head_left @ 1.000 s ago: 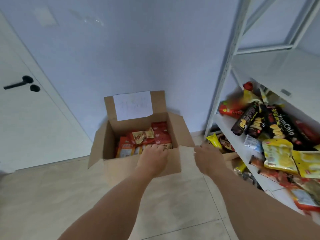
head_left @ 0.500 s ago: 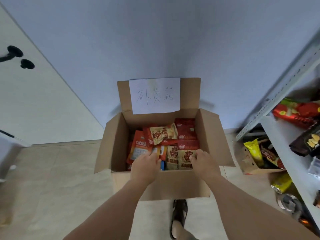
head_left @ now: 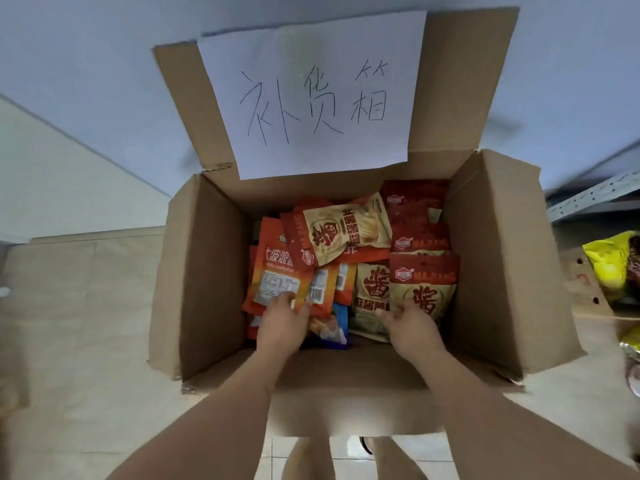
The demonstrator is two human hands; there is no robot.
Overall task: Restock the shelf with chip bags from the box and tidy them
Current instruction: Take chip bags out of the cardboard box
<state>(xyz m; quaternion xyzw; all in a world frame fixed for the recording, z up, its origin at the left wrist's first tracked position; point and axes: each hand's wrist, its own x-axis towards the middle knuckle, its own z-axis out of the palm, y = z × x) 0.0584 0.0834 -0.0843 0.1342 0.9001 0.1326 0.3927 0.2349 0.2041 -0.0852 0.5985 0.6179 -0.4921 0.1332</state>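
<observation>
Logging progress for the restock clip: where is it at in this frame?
Done: nothing visibly shelved; the open brown cardboard box looks full of bags. In hand: left hand grips an orange chip bag with a white nutrition label; right hand reaches onto a red-and-cream bag, grip unclear. Left: carry bags to the shelf, tidy.

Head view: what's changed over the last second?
Both hands went from the box's near rim down inside: left hand now grips the orange bag, right hand reaches the red-and-cream bag. Box, bags and paper label stayed put.
</observation>
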